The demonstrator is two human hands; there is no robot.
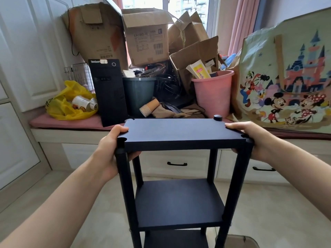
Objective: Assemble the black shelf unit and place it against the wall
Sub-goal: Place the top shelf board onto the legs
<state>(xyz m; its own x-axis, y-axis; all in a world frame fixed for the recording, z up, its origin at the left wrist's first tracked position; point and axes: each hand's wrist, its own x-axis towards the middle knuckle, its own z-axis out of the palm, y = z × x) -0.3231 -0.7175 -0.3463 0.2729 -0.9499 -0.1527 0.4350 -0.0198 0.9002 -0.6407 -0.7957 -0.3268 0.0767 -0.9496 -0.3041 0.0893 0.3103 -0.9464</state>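
The black shelf unit is upright with three tiers in view, though its feet are out of sight, so I cannot tell if it rests on the floor. The left hand clasps the left end of the unit's top shelf, thumb flat on top and fingers curled underneath by the near post, and the right hand grips the right end the same way. Just behind the unit is a cluttered window bench.
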